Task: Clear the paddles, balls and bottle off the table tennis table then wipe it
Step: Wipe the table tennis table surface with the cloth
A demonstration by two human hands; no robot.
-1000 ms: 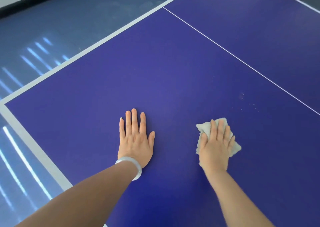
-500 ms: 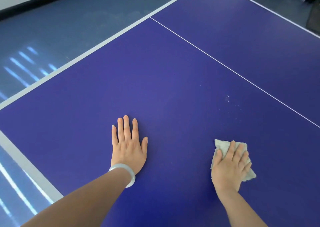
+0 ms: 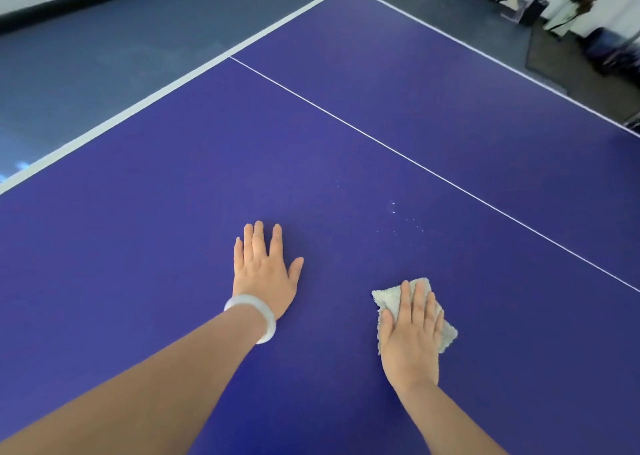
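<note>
Closest to you, your right hand (image 3: 412,340) is flat on top of a small pale cloth (image 3: 383,298). Its fingers (image 3: 419,302) are straight and close together, pressing the cloth down on the blue counter (image 3: 138,253) rather than bunching it up. Bits of the cloth poke out past your fingertips and on both sides of the hand. A little further out and to the left, well apart from the cloth, your left hand (image 3: 265,276) lies palm-down on the bare counter, fingers (image 3: 258,243) stretched out and relaxed, thumb off to the side, holding nothing. There's a pale bracelet (image 3: 254,312) on that wrist. Past the cloth, between your right hand and the thin white line (image 3: 346,123) running across the surface, you've got a small scatter of whitish specks (image 3: 394,212). The wide white border (image 3: 166,91) marks the counter's left edge, with grey-blue floor (image 3: 104,38) beyond it. Way off in the far right corner there's a dark mat (image 3: 547,59) and some blurry stuff by the wall, can't make out what.
</note>
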